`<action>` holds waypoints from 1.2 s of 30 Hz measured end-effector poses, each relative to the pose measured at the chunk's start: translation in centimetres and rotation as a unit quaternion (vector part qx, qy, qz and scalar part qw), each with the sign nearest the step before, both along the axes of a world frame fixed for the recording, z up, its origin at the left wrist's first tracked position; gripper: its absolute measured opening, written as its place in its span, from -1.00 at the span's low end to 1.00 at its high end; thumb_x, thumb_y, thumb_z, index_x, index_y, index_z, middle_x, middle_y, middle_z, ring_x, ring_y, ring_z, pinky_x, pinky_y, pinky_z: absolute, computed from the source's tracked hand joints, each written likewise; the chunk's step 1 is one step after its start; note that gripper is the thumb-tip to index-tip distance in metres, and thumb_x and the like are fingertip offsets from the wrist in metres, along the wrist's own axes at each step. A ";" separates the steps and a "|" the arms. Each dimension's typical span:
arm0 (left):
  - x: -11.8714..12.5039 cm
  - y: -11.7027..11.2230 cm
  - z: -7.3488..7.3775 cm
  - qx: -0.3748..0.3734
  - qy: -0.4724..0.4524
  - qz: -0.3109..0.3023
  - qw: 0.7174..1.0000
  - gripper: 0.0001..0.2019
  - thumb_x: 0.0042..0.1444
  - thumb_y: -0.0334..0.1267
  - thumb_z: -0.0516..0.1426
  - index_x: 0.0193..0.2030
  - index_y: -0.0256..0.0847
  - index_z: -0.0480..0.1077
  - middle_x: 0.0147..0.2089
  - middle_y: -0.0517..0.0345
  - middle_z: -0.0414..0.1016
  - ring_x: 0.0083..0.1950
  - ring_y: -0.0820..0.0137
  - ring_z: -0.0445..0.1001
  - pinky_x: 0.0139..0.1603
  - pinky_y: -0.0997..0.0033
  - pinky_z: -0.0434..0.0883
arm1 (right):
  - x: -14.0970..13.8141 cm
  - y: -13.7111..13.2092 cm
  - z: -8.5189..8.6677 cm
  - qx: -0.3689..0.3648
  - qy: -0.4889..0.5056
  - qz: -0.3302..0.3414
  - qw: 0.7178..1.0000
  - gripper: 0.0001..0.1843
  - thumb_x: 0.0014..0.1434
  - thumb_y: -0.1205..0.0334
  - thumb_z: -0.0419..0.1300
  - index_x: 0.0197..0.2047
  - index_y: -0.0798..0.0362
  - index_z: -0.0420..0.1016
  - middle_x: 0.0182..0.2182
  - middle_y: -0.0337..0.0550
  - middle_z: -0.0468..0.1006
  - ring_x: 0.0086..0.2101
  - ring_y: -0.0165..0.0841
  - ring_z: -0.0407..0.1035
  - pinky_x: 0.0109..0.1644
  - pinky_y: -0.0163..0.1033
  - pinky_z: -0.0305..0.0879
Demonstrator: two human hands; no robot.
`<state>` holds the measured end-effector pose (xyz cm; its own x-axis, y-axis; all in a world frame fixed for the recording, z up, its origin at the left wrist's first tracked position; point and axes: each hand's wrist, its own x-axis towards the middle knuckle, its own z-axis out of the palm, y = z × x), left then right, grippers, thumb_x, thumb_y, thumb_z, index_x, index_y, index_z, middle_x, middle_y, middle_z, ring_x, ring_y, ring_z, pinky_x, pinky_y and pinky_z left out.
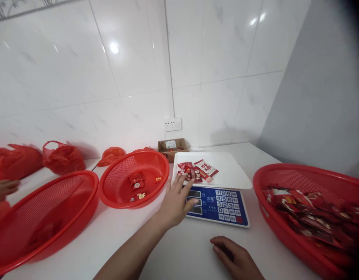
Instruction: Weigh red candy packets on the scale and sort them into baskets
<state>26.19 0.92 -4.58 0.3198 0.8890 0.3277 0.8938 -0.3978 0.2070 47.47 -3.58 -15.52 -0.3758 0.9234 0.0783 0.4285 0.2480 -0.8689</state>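
My left hand [175, 199] reaches forward with its fingers spread, open; the fingertips touch the nearest of several red snack packets [198, 170] on the white tray [229, 173] of an electronic scale [218, 205]. My right hand [236, 258] lies palm down on the white table just in front of the scale, fingers loosely stretched and holding nothing. A red mesh basket [287, 171] at the right is filled with many red packets. A smaller round red basket [129, 159] to the left of the scale holds a few packets.
A large red basket [65, 182] stands at the front left. Red plastic bags [63, 157] lie along the tiled wall, and a small cardboard box [171, 147] sits below a wall socket [173, 124]. Another person's hand [3, 189] shows at the far left edge.
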 end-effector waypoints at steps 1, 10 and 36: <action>-1.0 -0.7 0.2 -0.002 0.000 0.014 1.000 -0.48 0.19 0.03 -0.11 0.25 -0.10 0.05 0.35 -0.06 0.01 0.36 0.14 -0.08 0.28 -0.17 -0.08 | 0.1 0.0 -0.1 -0.002 -0.001 -0.001 1.000 -0.68 0.11 -0.03 0.08 -0.24 -0.02 0.52 -0.25 -0.15 0.59 -0.22 -0.27 0.46 -0.12 -0.29 0.39; -8.0 -7.4 -1.2 0.058 0.013 0.064 0.996 -0.67 0.20 -0.15 -0.03 0.09 -0.07 0.25 0.17 0.05 0.33 0.27 0.25 0.15 0.26 -0.05 0.09 | 0.2 0.2 -0.5 -0.012 -0.004 -0.015 1.000 -0.67 0.04 -0.07 0.12 -0.27 -0.05 0.54 -0.27 -0.17 0.60 -0.23 -0.26 0.48 -0.16 -0.32 0.42; -23.8 -3.1 3.8 -0.166 0.173 0.430 0.870 -0.37 0.10 0.11 -0.14 0.24 -0.21 0.08 0.29 -0.23 0.04 0.32 -0.08 -0.08 0.16 -0.24 -0.04 | -0.4 -0.4 1.4 -0.011 0.012 -0.022 1.000 -0.73 0.11 0.04 0.09 -0.29 0.00 0.50 -0.31 -0.16 0.58 -0.28 -0.29 0.45 -0.17 -0.25 0.38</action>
